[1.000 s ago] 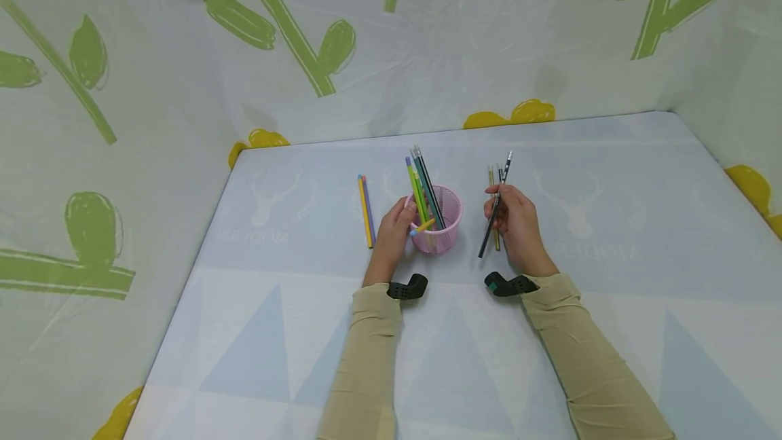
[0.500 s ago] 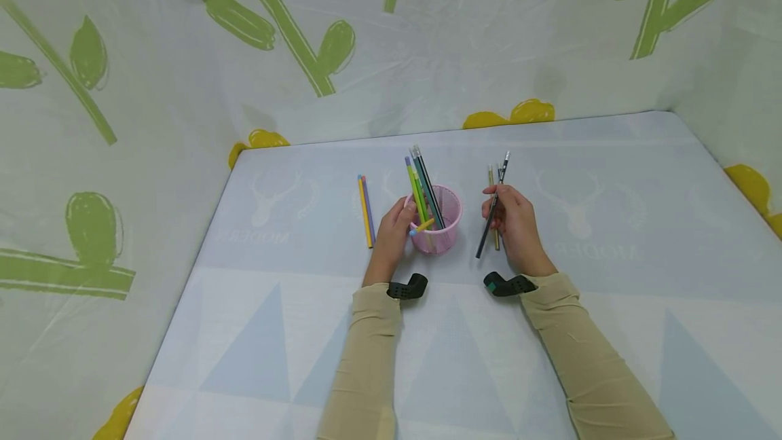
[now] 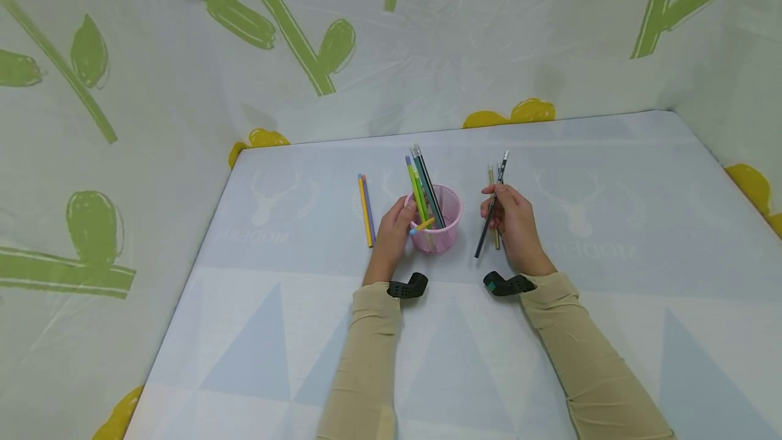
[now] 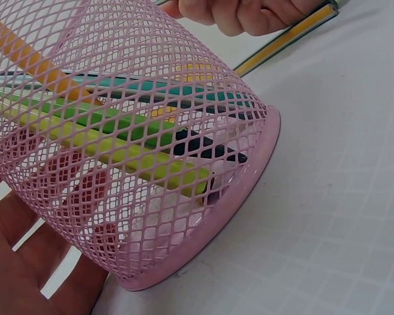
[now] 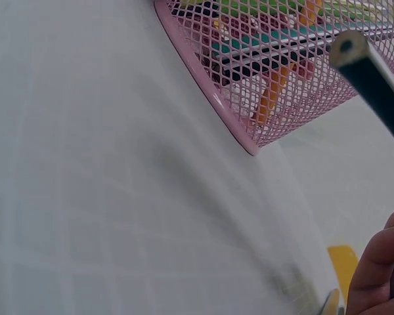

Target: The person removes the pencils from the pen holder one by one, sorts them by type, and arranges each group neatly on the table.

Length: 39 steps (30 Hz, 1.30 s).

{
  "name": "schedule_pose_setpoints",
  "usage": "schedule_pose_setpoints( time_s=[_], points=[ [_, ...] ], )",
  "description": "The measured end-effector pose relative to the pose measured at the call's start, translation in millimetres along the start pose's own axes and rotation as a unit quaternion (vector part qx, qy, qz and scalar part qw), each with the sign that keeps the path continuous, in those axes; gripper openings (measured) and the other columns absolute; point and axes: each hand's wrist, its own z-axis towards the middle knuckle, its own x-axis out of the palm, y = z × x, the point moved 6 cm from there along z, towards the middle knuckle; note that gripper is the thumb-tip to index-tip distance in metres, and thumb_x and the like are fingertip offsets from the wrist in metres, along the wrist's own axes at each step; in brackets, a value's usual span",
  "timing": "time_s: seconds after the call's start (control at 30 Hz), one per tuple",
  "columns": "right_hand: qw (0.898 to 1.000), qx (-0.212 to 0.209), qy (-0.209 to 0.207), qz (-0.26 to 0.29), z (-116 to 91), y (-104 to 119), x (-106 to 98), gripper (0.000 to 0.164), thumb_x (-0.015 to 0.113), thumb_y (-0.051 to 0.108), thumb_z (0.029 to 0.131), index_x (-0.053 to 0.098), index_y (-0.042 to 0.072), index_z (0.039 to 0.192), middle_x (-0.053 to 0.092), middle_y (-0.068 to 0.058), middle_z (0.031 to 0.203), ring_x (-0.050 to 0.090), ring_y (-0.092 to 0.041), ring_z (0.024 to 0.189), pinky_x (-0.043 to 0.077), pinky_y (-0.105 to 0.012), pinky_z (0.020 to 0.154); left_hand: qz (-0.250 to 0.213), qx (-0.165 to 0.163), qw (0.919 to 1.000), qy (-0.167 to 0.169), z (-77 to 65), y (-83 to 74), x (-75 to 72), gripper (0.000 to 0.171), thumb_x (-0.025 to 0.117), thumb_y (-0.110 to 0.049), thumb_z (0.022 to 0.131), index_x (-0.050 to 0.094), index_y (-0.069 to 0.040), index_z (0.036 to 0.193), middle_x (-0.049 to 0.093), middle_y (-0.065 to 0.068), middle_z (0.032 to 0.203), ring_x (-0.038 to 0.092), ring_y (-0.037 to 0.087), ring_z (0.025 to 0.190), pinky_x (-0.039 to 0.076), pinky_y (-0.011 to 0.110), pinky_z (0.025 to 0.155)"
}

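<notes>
A pink mesh pencil cup [image 3: 451, 236] stands on the table, with my left hand [image 3: 392, 233] gripping its left side. Green pencils [image 3: 421, 199] and dark pencils [image 3: 435, 201] lean inside it, and a yellow pencil [image 3: 424, 226] with a blue end tips over the near rim. In the left wrist view, my left fingers [image 4: 33, 256] spread along the mesh. To the right of the cup my right hand [image 3: 518, 223] pinches a dark pencil [image 3: 485, 240], its flat end pointing down toward me. Beneath that hand lies a gold-and-dark pencil [image 4: 289, 39], partly covered; another pencil's tip shows beside it.
Left of the cup, a yellow pencil [image 3: 366, 219] and a purple pencil [image 3: 369, 209] lie side by side on the table [image 3: 256, 331]. A curtain [image 3: 476, 39] with green leaf prints hangs behind the table's far edge.
My right hand has drifted slightly left with the dark pencil, which now stands a little nearer the cup. My left hand and the cup have stayed put.
</notes>
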Motion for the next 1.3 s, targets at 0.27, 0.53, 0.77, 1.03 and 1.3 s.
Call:
schedule_pose_setpoints(
  time_s=[0.27,0.53,0.77,1.03,1.3],
  points=[
    [1.000,0.002,0.001,-0.002,-0.2,1.0,0.2,0.050,0.038,0.041,0.093,0.047,-0.004,0.112,0.051,-0.008,0.073,0.041,-0.015,0.059,0.037,-0.025,0.049,0.008,-0.016,0.9998,0.003,-1.3,0.3,0.1,0.061,0.029,-0.069,0.081,0.050,-0.029,0.123,0.055,-0.004,0.114,0.050,0.015,0.102,0.037,0.042,0.093],
    [1.000,0.003,0.002,-0.002,0.7,0.7,0.2,0.050,0.040,0.042,0.092,0.048,-0.004,0.111,0.052,-0.008,0.072,0.040,-0.016,0.058,0.036,-0.026,0.048,0.003,-0.015,0.9999,0.005,-1.0,-0.1,0.0,0.061,0.030,-0.069,0.081,0.050,-0.030,0.123,0.055,-0.004,0.114,0.050,0.015,0.103,0.038,0.041,0.093],
    [1.000,0.007,0.004,-0.007,0.0,0.3,0.7,0.043,0.040,0.037,0.094,0.050,-0.002,0.107,0.052,-0.008,0.072,0.040,-0.016,0.058,0.037,-0.024,0.047,0.007,-0.019,0.9998,0.004,-0.7,1.2,0.2,0.061,0.029,-0.069,0.081,0.050,-0.030,0.123,0.054,-0.005,0.114,0.049,0.015,0.103,0.036,0.041,0.095],
    [1.000,0.004,0.004,-0.011,0.5,0.3,1.1,0.044,0.041,0.038,0.093,0.051,-0.002,0.108,0.052,-0.008,0.071,0.040,-0.016,0.058,0.037,-0.023,0.047,0.006,-0.017,0.9998,0.004,-0.9,0.8,0.6,0.063,0.029,-0.070,0.081,0.050,-0.029,0.124,0.053,-0.005,0.118,0.049,0.015,0.107,0.036,0.042,0.094],
    [1.000,0.000,0.005,-0.020,-0.2,1.0,0.5,0.051,0.040,0.041,0.092,0.048,-0.004,0.114,0.053,-0.008,0.070,0.040,-0.017,0.058,0.038,-0.024,0.048,0.002,-0.013,0.9999,0.004,-1.1,0.3,1.4,0.061,0.029,-0.068,0.082,0.049,-0.029,0.125,0.052,-0.006,0.121,0.049,0.014,0.109,0.036,0.042,0.095]
  ],
)
